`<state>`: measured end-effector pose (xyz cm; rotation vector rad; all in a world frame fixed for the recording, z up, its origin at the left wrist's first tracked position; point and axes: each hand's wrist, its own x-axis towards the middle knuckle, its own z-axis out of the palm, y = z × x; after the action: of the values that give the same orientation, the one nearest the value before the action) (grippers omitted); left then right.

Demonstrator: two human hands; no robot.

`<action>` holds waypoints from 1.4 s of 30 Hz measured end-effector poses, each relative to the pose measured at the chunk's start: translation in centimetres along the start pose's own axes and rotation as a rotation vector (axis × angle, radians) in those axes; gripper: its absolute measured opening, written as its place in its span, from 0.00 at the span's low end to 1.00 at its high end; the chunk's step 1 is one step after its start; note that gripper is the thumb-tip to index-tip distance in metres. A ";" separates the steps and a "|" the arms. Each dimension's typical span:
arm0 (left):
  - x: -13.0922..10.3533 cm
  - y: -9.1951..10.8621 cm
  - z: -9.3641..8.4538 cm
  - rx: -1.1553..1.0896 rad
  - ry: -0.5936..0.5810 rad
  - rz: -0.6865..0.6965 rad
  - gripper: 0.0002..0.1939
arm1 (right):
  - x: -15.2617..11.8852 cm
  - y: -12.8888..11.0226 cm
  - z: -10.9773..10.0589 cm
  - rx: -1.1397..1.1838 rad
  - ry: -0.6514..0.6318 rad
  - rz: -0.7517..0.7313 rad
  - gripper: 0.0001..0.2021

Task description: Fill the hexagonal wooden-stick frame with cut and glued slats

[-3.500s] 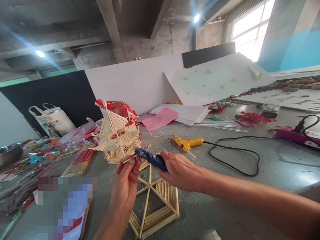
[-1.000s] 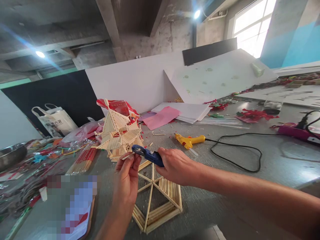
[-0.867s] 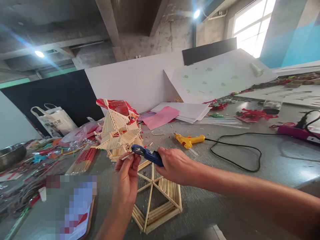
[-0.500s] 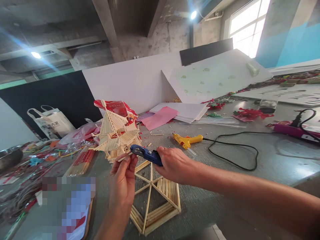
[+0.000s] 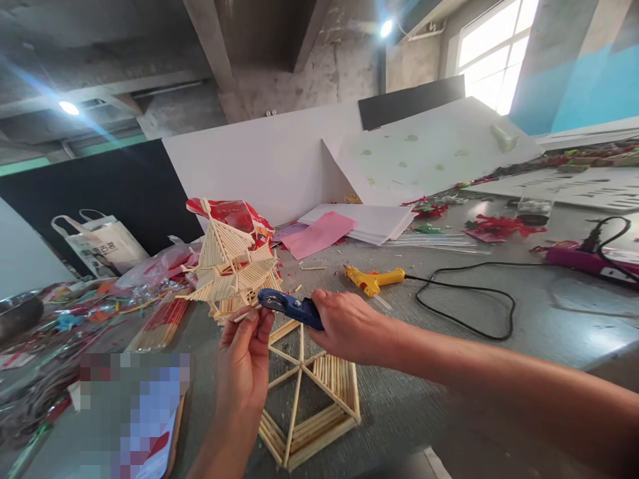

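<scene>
A grey counter (image 5: 399,412) spreads under everything, crowded with craft scraps along its left side. Behind the work stand a long white board (image 5: 239,173) and, to its left, a black board (image 5: 84,193); a pale spotted panel (image 5: 424,153) slopes back on the right.

Next in size comes the stick tower (image 5: 229,259), a tiered model with a pointed roof, standing beyond the hands in front of a crumpled red bag (image 5: 229,214). Nearer, a spoked frame (image 5: 301,365) lies flat on the counter, below the hands and partly hidden by them; its right section is packed with sticks laid side by side, and the section nearest the camera is partly filled.

The two hands are apart, bridged only by what they hold. The right hand (image 5: 349,326) is wrapped around the handle of a blue hand tool (image 5: 294,308), whose rounded head points left. The left hand (image 5: 244,359) pinches a short stick (image 5: 248,313) between thumb and fingers, above the frame and just in front of the tower. The stick's far end reaches the tool's head (whether the tool grips it, I cannot tell).

A pink sheet (image 5: 322,236) overlaps some white sheets (image 5: 382,224) farther back. The yellow glue gun (image 5: 372,279) lies on its side beyond the right hand, trailing a thin black cord (image 5: 489,263).
</scene>
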<state>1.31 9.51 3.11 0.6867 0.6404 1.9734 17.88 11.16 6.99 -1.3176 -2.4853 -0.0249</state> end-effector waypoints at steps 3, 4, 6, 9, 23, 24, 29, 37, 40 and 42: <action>0.0 0.0 0.0 -0.002 -0.004 -0.004 0.06 | 0.1 0.0 0.0 -0.002 0.005 -0.004 0.10; 0.0 0.0 0.0 -0.002 -0.005 -0.007 0.06 | 0.1 0.0 0.0 0.003 0.006 -0.005 0.10; 0.0 0.0 0.0 -0.004 -0.003 -0.012 0.06 | 0.1 0.0 0.0 0.016 0.002 -0.009 0.10; 0.0 0.0 0.0 -0.003 0.004 -0.015 0.06 | 0.1 0.0 0.0 0.028 -0.004 -0.014 0.10; 0.1 -0.1 -0.4 0.040 -0.042 0.005 0.06 | 0.6 -0.1 -0.1 0.004 -0.036 -0.024 0.11; 0.1 -0.1 -0.3 0.041 -0.039 0.008 0.05 | 0.6 -0.1 -0.2 0.005 -0.041 -0.025 0.12; 0.1 0.0 -0.1 0.030 -0.013 0.008 0.06 | 0.7 -0.3 -0.4 -0.006 -0.061 -0.016 0.11; 0.2 0.1 -0.2 0.031 0.018 -0.014 0.04 | 1.1 -0.2 -0.2 0.001 -0.040 -0.051 0.11; 0.3 0.1 -0.3 0.029 0.009 -0.025 0.05 | 1.2 -0.2 -0.2 0.009 -0.035 -0.057 0.10; 0.3 0.1 -0.3 0.036 0.008 -0.029 0.04 | 1.2 -0.2 -0.1 0.013 -0.034 -0.065 0.10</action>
<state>0.93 9.68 3.01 0.6887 0.6883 1.9431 17.12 12.00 7.52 -1.2413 -2.5516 -0.0017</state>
